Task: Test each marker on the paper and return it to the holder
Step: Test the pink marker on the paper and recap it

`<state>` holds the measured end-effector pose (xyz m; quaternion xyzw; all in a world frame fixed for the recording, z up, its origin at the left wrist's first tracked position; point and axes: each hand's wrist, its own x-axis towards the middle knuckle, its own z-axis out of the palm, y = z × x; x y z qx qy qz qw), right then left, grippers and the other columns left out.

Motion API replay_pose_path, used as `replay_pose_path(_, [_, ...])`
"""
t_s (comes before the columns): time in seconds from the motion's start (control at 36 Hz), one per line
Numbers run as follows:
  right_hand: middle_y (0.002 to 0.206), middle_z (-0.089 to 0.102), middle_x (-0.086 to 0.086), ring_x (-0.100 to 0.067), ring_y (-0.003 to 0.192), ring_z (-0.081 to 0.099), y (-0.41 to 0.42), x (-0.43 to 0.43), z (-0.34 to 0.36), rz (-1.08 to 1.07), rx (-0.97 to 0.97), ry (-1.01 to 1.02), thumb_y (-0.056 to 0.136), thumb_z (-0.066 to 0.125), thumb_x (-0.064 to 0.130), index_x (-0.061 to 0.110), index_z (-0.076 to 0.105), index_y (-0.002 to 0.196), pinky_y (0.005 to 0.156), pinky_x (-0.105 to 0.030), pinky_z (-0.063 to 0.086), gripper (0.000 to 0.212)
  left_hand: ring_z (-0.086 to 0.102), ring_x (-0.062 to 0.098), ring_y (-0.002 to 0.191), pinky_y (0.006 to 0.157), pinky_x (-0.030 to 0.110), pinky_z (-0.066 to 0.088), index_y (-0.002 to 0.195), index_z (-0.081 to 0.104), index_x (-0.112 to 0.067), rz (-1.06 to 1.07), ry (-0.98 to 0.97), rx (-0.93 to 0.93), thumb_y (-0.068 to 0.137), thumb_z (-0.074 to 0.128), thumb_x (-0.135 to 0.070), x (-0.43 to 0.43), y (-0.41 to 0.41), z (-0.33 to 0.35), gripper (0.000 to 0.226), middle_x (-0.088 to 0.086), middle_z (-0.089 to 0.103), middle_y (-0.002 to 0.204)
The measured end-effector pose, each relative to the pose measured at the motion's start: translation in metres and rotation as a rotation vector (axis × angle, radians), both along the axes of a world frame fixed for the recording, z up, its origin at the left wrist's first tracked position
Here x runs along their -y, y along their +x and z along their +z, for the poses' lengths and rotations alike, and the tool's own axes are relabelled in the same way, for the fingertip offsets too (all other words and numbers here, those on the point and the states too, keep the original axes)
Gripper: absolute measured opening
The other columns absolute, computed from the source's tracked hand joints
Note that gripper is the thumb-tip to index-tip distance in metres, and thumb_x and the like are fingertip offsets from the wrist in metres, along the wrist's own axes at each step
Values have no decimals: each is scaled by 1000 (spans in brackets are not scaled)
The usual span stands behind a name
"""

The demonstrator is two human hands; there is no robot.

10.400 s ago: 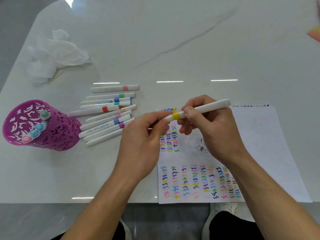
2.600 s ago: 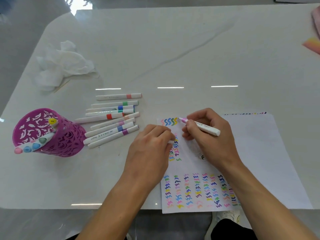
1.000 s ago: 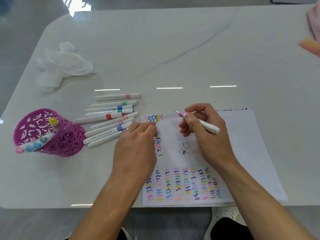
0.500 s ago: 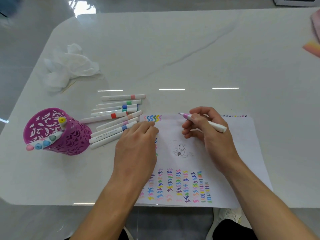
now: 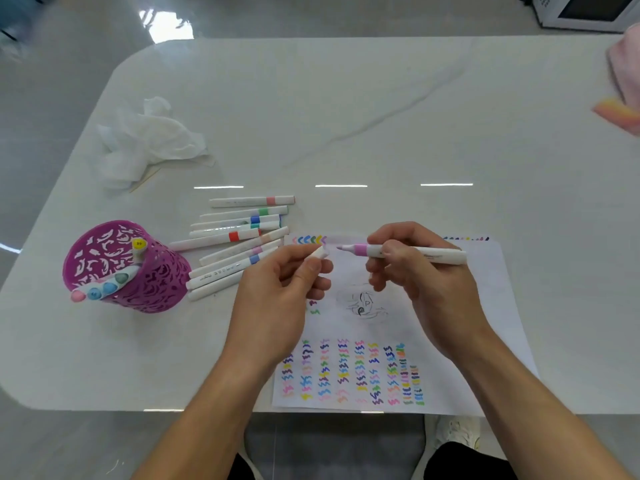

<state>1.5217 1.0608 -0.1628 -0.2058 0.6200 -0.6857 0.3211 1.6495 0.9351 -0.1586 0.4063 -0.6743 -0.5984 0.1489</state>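
Observation:
My right hand [image 5: 419, 282] grips an uncapped white marker with a pink band [image 5: 426, 253], held level above the paper [image 5: 478, 306], tip pointing left. My left hand [image 5: 277, 292] pinches its white cap [image 5: 319, 252], a short gap from the tip. The paper carries rows of coloured squiggles and a small sketch. A purple cut-out holder [image 5: 138, 282] stands at the left with several markers in it. Several capped white markers [image 5: 235, 244] lie in a loose row between the holder and the paper.
A crumpled white tissue [image 5: 145, 140] and a thin wooden stick lie at the back left of the white marble table [image 5: 381, 116]. A pink cloth [image 5: 623, 74] and an orange-pink object sit at the far right edge. The table's front edge runs just under the paper.
My left hand lifted off the paper and now holds the cap up near the marker tip. My right hand raised the marker level above the sheet.

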Motion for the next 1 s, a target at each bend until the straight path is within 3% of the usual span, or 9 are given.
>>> replay_pose_path(0.08, [85,74,-18,-22,72,65,0,3,4,19,9,-8,80,67,35,21,77,88,65,-34,54,19,71,7,83,77,23,59,113,70,-24,-21,-15,-3,100,57,-23,1,2,2,18,-12,75,91])
replay_pose_path(0.28, [76,72,-12,-23,67,65,10,5,4,48,-1,40,77,67,36,23,77,84,63,-37,54,18,69,7,82,79,21,57,110,71,-26,-112,-19,-23,101,55,-17,2,12,3,21,-12,75,92])
replay_pose_path(0.39, [76,73,-12,-23,67,68,12,4,7,62,-46,100,85,67,25,19,77,86,64,-36,56,11,68,4,88,80,21,56,114,70,-31,-189,-91,16,102,53,-21,2,14,3,23,-14,72,92])
replay_pose_path(0.53, [75,74,-13,-24,64,68,16,5,12,63,-26,93,90,69,20,10,70,95,62,-33,56,11,66,5,81,70,12,51,110,67,-31,-218,-116,5,104,48,-22,1,15,8,22,-11,69,89])
replay_pose_path(0.69, [86,77,-22,-35,73,73,24,13,16,81,53,17,89,68,21,0,64,92,68,-38,58,21,62,6,68,63,17,50,102,66,-23,-193,-220,-24,105,44,-21,7,20,10,23,-8,66,78])
replay_pose_path(0.83, [88,77,-23,-37,76,73,26,18,16,95,98,-30,90,67,19,1,64,91,70,-40,59,18,55,9,63,62,34,51,100,67,-25,-172,-321,-53,104,46,-20,10,23,8,21,-6,61,73])
replay_pose_path(0.92, [87,76,-25,-37,75,73,28,20,15,95,134,-54,89,68,18,5,67,87,70,-40,59,13,55,14,65,66,45,51,100,67,-26,-164,-327,-66,104,47,-21,10,25,8,21,-5,60,72])
replay_pose_path(1.0, [88,75,-28,-38,76,72,28,22,13,122,151,-68,88,71,19,14,73,83,71,-40,59,8,54,11,64,65,44,51,100,68,-26,-167,-329,-75,104,48,-20,10,26,9,21,-6,59,71])
